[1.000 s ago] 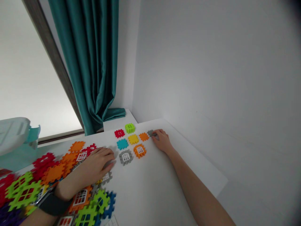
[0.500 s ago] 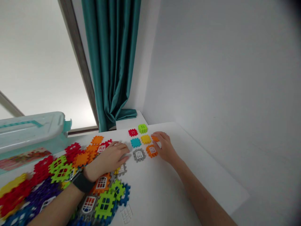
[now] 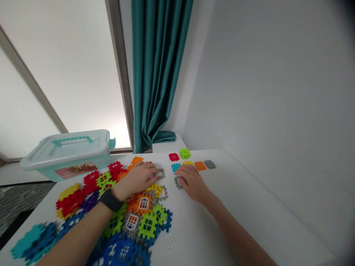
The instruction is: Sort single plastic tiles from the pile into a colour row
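My left hand (image 3: pixel 142 177), with a dark watch on its wrist, reaches over the right edge of a heap of coloured, notched plastic tiles (image 3: pixel 146 224). A grey tile (image 3: pixel 161 173) sticks out between its thumb and fingers. My right hand (image 3: pixel 192 183) hovers low over a small set of sorted tiles, fingers curved and thumb apart. It partly covers a grey window tile (image 3: pixel 178 183) and a yellow tile (image 3: pixel 188 163); an orange bit shows behind it. Around it lie a turquoise tile (image 3: pixel 175 167), a red tile (image 3: pixel 174 157), a green stack (image 3: pixel 185 153), an orange tile (image 3: pixel 200 166) and a plain grey tile (image 3: pixel 210 164).
A pale green lidded box (image 3: pixel 74 151) stands at the back left of the white table (image 3: pixel 222 221). A clear window piece (image 3: pixel 169 241) lies right of the heap. Behind are a teal curtain (image 3: pixel 158 74) and a grey wall (image 3: pixel 263 92).
The view has turned left. My right hand has drawn back from the plain orange tile, and a plain grey tile beside it now shows. A grey tile has appeared at my left fingertips.
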### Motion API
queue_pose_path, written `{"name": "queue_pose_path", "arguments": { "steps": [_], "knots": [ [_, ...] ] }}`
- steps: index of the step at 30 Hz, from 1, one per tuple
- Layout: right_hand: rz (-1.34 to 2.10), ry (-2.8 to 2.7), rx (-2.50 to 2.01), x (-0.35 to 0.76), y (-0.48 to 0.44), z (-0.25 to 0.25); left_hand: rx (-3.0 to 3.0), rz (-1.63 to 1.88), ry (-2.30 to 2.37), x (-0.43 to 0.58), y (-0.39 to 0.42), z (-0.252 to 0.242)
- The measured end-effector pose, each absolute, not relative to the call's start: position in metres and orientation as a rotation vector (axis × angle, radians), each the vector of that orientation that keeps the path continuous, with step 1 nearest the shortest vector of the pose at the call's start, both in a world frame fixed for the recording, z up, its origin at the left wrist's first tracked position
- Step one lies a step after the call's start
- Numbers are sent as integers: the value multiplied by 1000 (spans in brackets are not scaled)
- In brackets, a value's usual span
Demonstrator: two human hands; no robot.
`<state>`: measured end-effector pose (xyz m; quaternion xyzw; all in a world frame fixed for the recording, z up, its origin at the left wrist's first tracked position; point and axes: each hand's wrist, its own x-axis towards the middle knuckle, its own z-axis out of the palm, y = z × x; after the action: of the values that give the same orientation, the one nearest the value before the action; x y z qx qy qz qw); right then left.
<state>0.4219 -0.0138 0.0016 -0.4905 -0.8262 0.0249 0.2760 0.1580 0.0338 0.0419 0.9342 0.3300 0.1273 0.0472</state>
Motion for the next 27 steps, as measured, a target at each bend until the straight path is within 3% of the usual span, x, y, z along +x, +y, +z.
{"name": "queue_pose_path", "arguments": {
  "steps": [14, 19, 27],
  "knots": [
    [93, -2503, -1285, 351, -26, 9, 2737, 538, 1215, 118, -14, 33],
    [2, -2512, -1413, 341, -24, 10, 2718, 622, 1369, 121, -26, 24],
    [147, -2381, -1406, 338, -21, -3, 2777, 645, 1397, 121, -36, 13]
  ]
}}
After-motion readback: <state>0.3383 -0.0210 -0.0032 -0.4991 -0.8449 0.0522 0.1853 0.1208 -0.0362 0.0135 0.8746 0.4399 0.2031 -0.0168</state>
